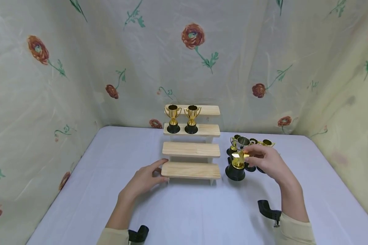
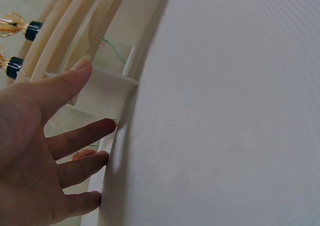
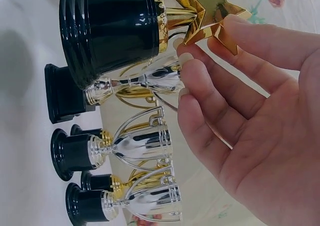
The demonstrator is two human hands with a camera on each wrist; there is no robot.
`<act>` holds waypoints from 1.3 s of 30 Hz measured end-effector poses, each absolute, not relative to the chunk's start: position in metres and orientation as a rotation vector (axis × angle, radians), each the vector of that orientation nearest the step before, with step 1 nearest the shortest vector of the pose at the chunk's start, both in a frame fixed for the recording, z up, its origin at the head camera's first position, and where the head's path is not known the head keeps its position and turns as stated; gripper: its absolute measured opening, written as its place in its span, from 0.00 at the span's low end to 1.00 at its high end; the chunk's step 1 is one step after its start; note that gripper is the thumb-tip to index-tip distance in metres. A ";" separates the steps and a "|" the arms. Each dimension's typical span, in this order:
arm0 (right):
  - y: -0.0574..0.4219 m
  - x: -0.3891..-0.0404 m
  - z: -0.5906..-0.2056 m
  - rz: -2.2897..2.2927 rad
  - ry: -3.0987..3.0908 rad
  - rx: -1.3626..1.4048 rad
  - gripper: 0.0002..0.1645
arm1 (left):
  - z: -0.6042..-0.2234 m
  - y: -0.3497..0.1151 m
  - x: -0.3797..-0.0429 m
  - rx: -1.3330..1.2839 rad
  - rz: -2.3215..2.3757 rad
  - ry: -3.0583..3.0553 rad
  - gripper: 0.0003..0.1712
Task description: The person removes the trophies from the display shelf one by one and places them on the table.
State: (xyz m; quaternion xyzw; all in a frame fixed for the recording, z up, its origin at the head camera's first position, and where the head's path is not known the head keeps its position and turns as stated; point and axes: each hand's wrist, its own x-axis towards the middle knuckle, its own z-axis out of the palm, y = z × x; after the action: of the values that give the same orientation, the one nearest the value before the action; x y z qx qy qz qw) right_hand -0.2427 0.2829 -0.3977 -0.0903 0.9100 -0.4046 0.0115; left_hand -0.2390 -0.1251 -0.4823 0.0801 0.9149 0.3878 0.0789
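My right hand (image 1: 271,161) pinches the gold star on top of a star trophy (image 3: 215,10) with a round black base. The trophy is upright in front of a group of cup trophies; whether its base touches the table cannot be told. My left hand (image 1: 144,178) is at the left end of the lowest step of a wooden tiered stand (image 1: 190,170). In the left wrist view its fingers are spread and fairly straight beside the stand's white side support (image 2: 105,88). Two gold cup trophies, one on the left (image 1: 173,115) and one beside it (image 1: 192,117), stand on the second step from the top.
Behind the star trophy stand several silver and gold cups, including a silver cup (image 1: 243,142) and a gold cup (image 1: 266,143), partly hidden by my right hand. A white cloth covers the table (image 1: 184,211). Floral curtains (image 1: 233,51) close off the back and sides.
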 end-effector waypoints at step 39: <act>0.294 -0.248 -0.410 -1.156 2.797 -0.213 0.19 | -0.483 -0.124 -0.241 0.236 1.166 2.740 0.38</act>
State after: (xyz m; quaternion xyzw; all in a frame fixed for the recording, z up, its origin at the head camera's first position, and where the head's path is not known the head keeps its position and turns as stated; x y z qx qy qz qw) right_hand -0.2481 0.2942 -0.4100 -0.0702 0.9206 -0.3804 0.0536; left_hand -0.2409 -0.1242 -0.4827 0.0789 0.9145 0.3893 0.0772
